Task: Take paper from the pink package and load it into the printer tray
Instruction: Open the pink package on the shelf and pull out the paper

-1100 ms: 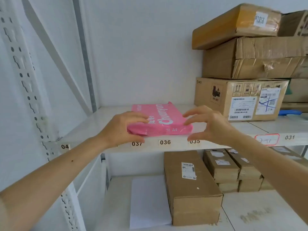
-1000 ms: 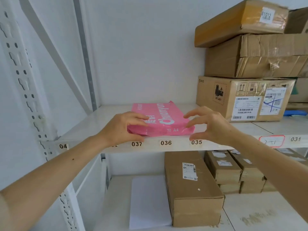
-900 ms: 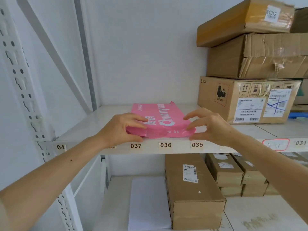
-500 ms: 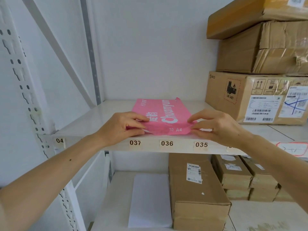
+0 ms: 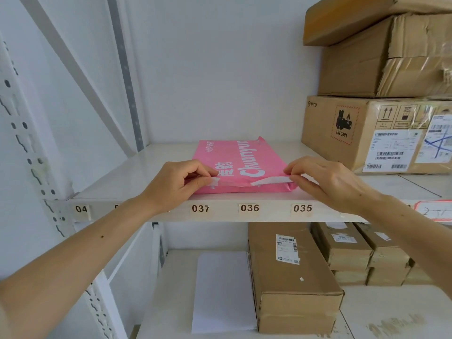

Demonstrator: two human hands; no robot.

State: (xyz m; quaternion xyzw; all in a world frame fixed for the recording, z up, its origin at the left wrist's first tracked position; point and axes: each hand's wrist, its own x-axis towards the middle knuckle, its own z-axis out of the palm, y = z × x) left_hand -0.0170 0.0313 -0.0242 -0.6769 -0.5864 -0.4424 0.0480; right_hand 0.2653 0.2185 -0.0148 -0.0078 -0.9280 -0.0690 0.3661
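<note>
On the white metal shelf [image 5: 137, 172], against a plain white wall, a perforated upright [image 5: 22, 133] stands at far left. Left hand [image 5: 176, 184] pinches the near-left edge of the pink package [image 5: 242, 165]; a white strip shows where the glossy wrapper is peeled up. The package lies flat above labels 037–035. Right hand [image 5: 327, 182] pinches the near-right corner. Creased cardboard boxes [image 5: 371, 133] stack just to the right. Below, a white sheet [image 5: 220, 289] lies beside a long carton [image 5: 291, 277].

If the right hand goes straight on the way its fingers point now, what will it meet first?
The right hand points leftward along the near edge of the pink package; probably it would meet the left hand, though depth is unclear.
</note>
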